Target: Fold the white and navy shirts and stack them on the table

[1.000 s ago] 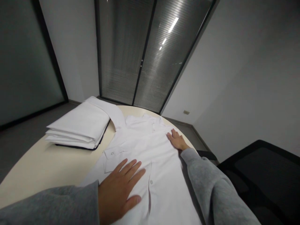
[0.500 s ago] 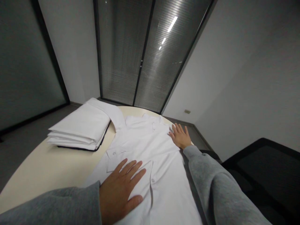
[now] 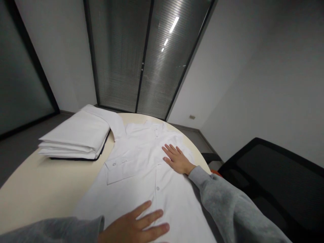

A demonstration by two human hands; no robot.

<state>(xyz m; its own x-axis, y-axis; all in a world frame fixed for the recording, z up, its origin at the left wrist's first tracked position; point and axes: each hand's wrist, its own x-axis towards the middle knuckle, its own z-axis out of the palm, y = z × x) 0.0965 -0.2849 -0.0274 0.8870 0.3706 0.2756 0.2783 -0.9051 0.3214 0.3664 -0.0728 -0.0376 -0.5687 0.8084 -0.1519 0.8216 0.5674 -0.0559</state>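
A white button-front coat (image 3: pixel 141 175) lies spread over the round table, with a flapped, buttoned pocket on its left part. My left hand (image 3: pixel 136 224) rests low on the coat near the bottom of the view, fingers apart and partly cut off by the frame. Farther up, on the coat's right side, my right hand (image 3: pixel 177 158) lies flat with its fingers stretched out. Neither hand grips the cloth. One sleeve (image 3: pixel 118 126) of the coat reaches left onto a folded stack of white cloth.
The folded white stack (image 3: pixel 76 133) has a dark layer at its base and stands on the cream table (image 3: pixel 50 189). A black mesh chair (image 3: pixel 268 175) is at the right, close to the table edge. Beyond are a glass partition (image 3: pixel 121 67) and a wall.
My right hand has moved inward from the coat's right edge. My left hand has slid down the coat toward me. The view has shifted, so the surroundings sit farther left.
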